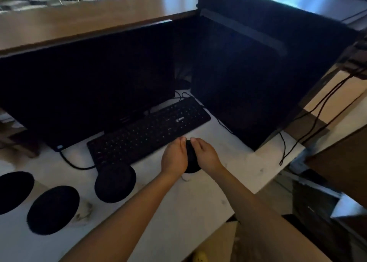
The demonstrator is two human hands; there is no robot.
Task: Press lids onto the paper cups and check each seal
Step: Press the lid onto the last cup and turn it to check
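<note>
A paper cup with a black lid stands on the white desk, just in front of the keyboard. Only a sliver of its white wall shows below the lid. My left hand and my right hand clasp the lid from both sides, fingers over its top edge. Three other cups with black lids stand to the left: one close to the keyboard, one farther left, one at the frame's edge.
A black keyboard lies diagonally behind my hands. A dark monitor stands at the left and a second dark screen at the right. Black cables hang off the desk's right side. The desk edge runs close on the right.
</note>
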